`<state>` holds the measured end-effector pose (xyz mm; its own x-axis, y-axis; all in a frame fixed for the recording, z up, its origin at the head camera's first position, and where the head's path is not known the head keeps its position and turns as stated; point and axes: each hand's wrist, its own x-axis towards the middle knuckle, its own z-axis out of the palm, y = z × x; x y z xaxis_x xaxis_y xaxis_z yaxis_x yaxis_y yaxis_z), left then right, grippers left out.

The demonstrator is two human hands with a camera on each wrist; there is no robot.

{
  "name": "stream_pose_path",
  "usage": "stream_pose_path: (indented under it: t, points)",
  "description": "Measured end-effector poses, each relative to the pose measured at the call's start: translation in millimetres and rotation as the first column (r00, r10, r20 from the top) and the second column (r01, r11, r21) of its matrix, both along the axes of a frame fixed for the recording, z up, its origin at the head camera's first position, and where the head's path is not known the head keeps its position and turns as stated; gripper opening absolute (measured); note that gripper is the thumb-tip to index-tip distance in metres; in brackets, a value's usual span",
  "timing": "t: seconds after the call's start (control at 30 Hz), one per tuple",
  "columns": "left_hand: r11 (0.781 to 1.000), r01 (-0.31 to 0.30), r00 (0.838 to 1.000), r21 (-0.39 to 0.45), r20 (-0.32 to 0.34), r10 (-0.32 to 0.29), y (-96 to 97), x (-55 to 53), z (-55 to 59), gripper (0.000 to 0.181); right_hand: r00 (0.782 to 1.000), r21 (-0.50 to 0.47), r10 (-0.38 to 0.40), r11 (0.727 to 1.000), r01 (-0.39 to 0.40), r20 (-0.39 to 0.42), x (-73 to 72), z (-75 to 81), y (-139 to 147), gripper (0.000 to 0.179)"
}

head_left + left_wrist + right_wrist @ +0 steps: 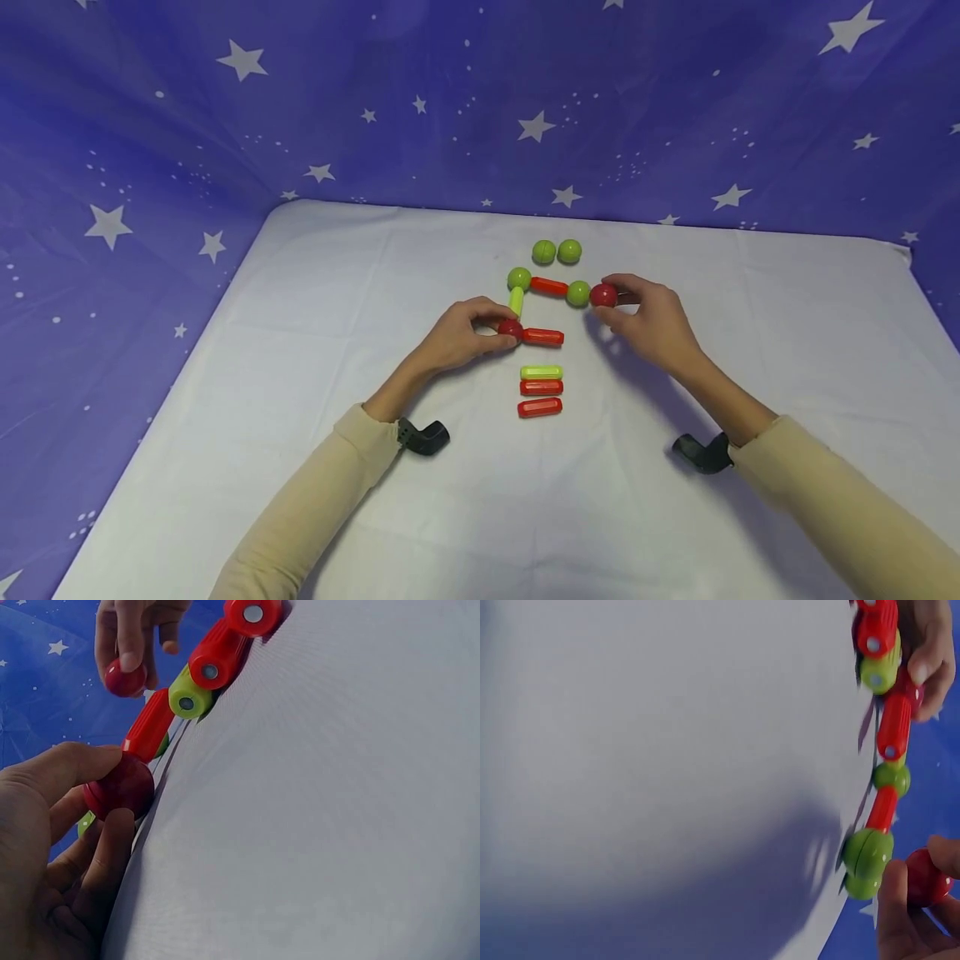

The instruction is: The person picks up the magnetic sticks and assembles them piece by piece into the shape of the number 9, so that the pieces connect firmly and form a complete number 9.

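My left hand (468, 335) pinches a red ball (511, 330) between thumb and fingers. From that ball a red rod (543, 337) points right, and a yellow-green rod (516, 302) runs up to a green ball (519, 278). Another red rod (550, 287) joins this corner to a second green ball (578, 293). With thumb and fingertips my right hand (654, 321) holds another red ball (603, 296), right beside the second green ball; in the right wrist view this red ball (928, 878) shows raised off the cloth. Metal discs show on the rod ends (210, 671).
Two loose green balls (557, 251) lie behind the joined pieces. Nearer me, a yellow-green rod (542, 372) and two red rods (540, 407) lie in a stack of rows. White cloth (420, 533) covers the table, with a blue starry backdrop (450, 100) behind.
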<state>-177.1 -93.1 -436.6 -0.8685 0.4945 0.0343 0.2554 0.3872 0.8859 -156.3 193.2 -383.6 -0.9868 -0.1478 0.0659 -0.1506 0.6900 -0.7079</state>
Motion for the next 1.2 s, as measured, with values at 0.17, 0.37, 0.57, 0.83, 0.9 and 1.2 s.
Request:
stream_pose_path:
  t: [0.17,0.37,0.57,0.83,0.9,1.2]
  points:
    - [1.0,0.0,1.0,0.002,-0.007,0.0,-0.2,-0.8,-1.8,0.034,0.998,-0.004,0.053,0.999,-0.053,0.032,14.0,-3.9,-4,0.042]
    - [1.0,0.007,1.0,0.016,-0.004,-0.007,0.0,-0.6,-1.5,0.033,0.993,0.002,0.096,0.995,-0.096,0.075,25.8,-10.1,-9,0.045]
    - [1.0,0.001,1.0,-0.001,-0.004,-0.001,0.6,-2.0,-1.5,0.033,0.988,0.018,0.106,0.994,-0.109,0.114,26.8,-14.8,-13,0.047]
    - [1.0,-0.001,1.0,-0.003,-0.005,0.001,1.2,-1.8,-1.3,0.032,0.983,0.039,0.106,0.993,-0.113,0.149,27.1,-19.8,-17,0.049]
    - [1.0,0.0,1.0,0.002,-0.005,0.0,1.2,-1.8,-1.3,0.032,0.983,0.041,0.107,0.993,-0.115,0.152,27.3,-20.0,-19,0.049]
    - [1.0,0.0,1.0,0.005,-0.005,0.0,0.7,-1.7,-1.7,0.033,0.984,0.039,0.118,0.991,-0.124,0.133,29.4,-20.4,-21,0.046]
